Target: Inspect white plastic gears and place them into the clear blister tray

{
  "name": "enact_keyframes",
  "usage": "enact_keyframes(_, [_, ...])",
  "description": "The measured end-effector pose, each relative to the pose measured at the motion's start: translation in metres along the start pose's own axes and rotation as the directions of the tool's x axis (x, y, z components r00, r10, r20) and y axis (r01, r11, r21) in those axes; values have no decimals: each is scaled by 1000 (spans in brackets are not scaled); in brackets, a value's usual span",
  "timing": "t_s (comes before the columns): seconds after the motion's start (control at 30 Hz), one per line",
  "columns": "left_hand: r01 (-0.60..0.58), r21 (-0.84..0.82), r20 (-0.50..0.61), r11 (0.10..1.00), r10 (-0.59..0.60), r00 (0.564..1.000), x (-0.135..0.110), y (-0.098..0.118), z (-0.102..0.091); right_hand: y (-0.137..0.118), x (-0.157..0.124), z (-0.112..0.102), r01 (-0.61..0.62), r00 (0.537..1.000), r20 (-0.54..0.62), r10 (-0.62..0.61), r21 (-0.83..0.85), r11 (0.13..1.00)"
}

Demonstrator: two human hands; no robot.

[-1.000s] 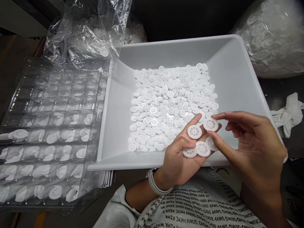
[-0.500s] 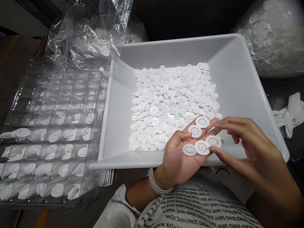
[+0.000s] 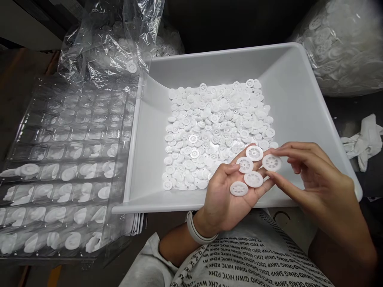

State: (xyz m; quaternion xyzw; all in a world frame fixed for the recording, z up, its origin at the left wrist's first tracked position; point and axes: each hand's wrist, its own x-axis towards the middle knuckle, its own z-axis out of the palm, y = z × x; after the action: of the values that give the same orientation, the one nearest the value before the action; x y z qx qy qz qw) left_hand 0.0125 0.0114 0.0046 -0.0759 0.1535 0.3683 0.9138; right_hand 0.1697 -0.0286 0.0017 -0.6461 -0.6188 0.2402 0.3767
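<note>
Palm up, my left hand (image 3: 226,201) holds several round white plastic wheels (image 3: 253,179) with spoked centres, its thumb resting against one of them. Between the thumb and fingertips of my right hand (image 3: 324,185) is another white plastic wheel (image 3: 272,162), pinched by its edge above the left fingers. Both hands are over the near right part of a light grey plastic bin (image 3: 302,99). A wide layer of the same loose wheels (image 3: 206,123) covers much of the bin's floor.
Left of the bin lies a clear plastic compartment tray (image 3: 67,131), with white parts in its nearer rows. Clear bags of white wheels stand behind the tray (image 3: 104,52) and at the upper right (image 3: 344,52). A crumpled white glove-like cloth (image 3: 365,139) lies right of the bin.
My right hand has taken hold of one wheel at the left hand's fingers and raised it slightly off the others. The left hand keeps nearly the same place.
</note>
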Motion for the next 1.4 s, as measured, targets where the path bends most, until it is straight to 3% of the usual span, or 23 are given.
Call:
enact_keyframes(0.2, [-8,19,-4,1000,8,1000,-2,-1,-1,2,-2,2,9,1000,28,-10,2,1000])
enact_keyframes(0.5, [7,58,-21,998,-6,1000,-3,1,-2,3,-7,-1,67,996,-68,-62,84,994])
enact_keyframes(0.63, [-5,66,-24,998,7,1000,-4,1,-3,-1,-13,-2,232,972,-31,-235,-69,970])
enact_keyframes(0.73, [2,72,-15,997,-1,1000,-3,0,-5,-3,-15,1,384,921,43,-387,-266,884])
enact_keyframes(0.83, [-9,65,-7,998,9,1000,-2,0,-5,-3,-15,7,442,894,63,-444,-298,846])
enact_keyframes(1.0, [5,49,-14,999,-4,1000,-2,2,-3,-5,-19,6,446,892,47,-450,-254,858])
enact_keyframes(1.23, [-61,55,-39,997,63,997,0,0,0,-2,-24,-4,410,910,149,-387,-169,896])
enact_keyframes(1.4, [-75,67,-49,995,78,996,0,0,0,1,-26,-1,402,914,133,-383,-176,899])
